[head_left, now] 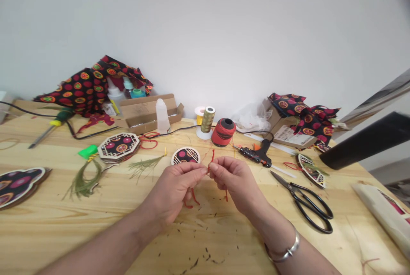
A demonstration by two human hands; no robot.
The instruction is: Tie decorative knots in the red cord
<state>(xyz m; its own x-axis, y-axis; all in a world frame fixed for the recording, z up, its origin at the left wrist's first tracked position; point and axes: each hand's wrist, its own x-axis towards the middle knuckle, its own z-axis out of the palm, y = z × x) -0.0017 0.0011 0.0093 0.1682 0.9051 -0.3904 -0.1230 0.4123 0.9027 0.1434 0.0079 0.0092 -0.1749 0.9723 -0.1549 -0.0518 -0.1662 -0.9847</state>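
Both hands meet over the middle of the table, pinching a thin red cord [213, 153] between thumbs and fingertips. My left hand [179, 185] is closed on the cord, with loose red ends dangling under it. My right hand [235, 181] pinches the same cord, and a short end sticks up above its fingertips while another hangs below. Any knot there is too small to make out. Just behind my left fingers lies a round fretwork ornament [185, 155] with dark patterned fabric, its lower part hidden by the hand.
Behind stand a red cord spool [223, 132] and a gold thread cone [208, 120]. A glue gun [256, 153] and black scissors [304, 202] lie right. Left are an octagonal ornament [118, 146], green tassels [83, 179] and a screwdriver [51, 125]. Dark scraps dot the front.
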